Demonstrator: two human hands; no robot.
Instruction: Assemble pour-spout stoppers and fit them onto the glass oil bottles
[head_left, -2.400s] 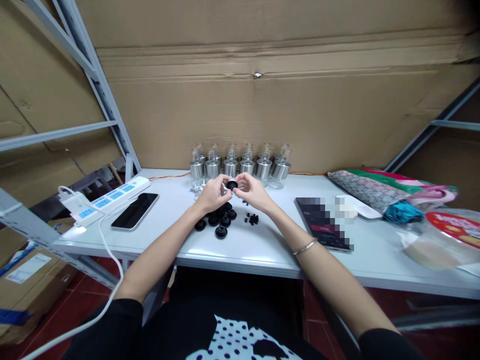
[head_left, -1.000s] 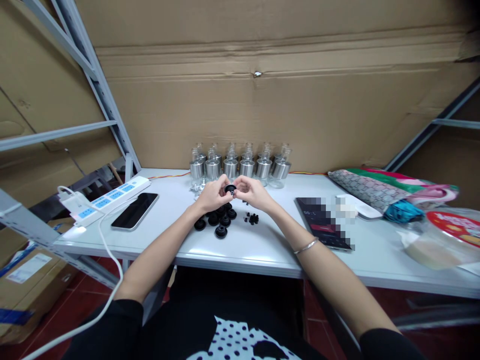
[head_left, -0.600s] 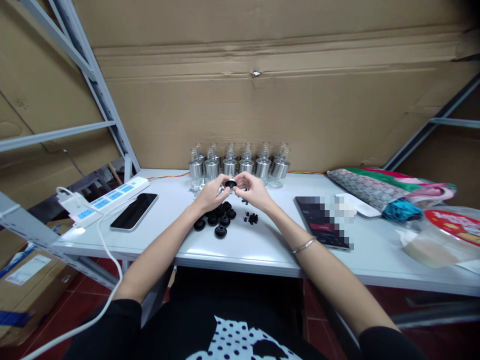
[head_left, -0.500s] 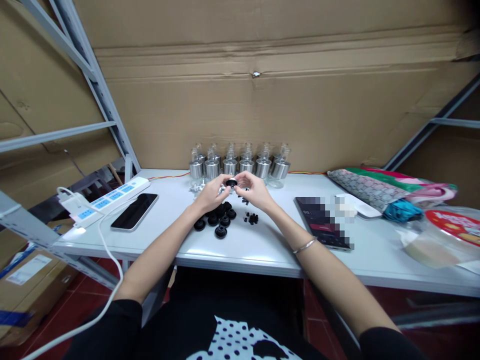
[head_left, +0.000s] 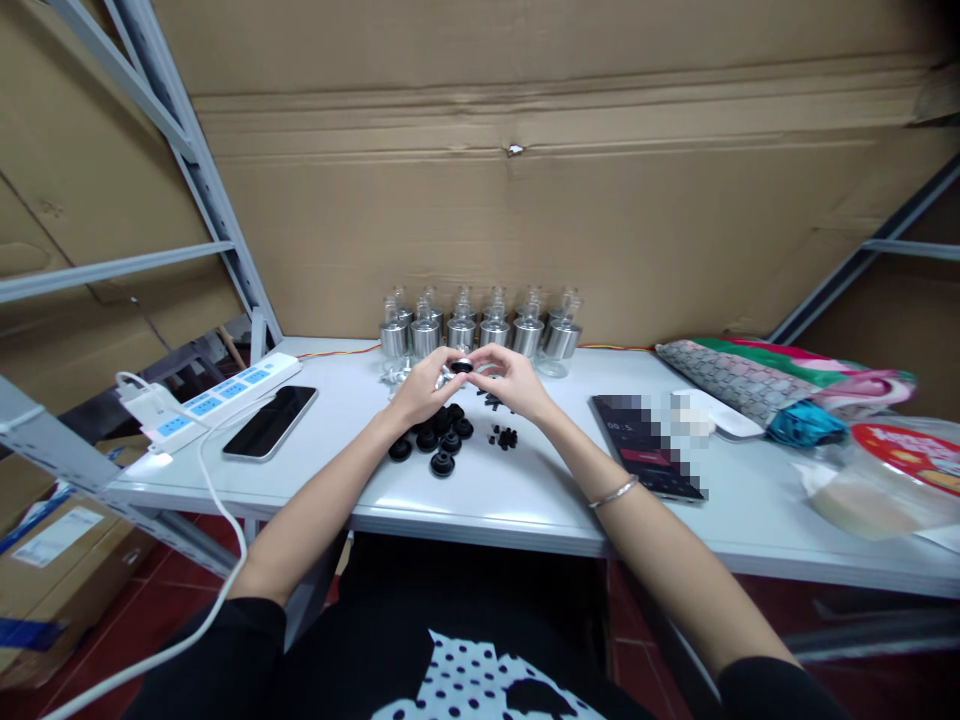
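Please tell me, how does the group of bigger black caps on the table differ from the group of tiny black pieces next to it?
The bigger black caps are round and clearly larger, and lie left of the tiny black pieces, below the left hand. The tiny pieces form a tighter cluster below the right hand; their shape is too small to tell. Both groups are black and lie loose on the white table.

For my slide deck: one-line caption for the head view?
Both hands, left hand and right hand, pinch a small black round cap above loose black caps on a white table.
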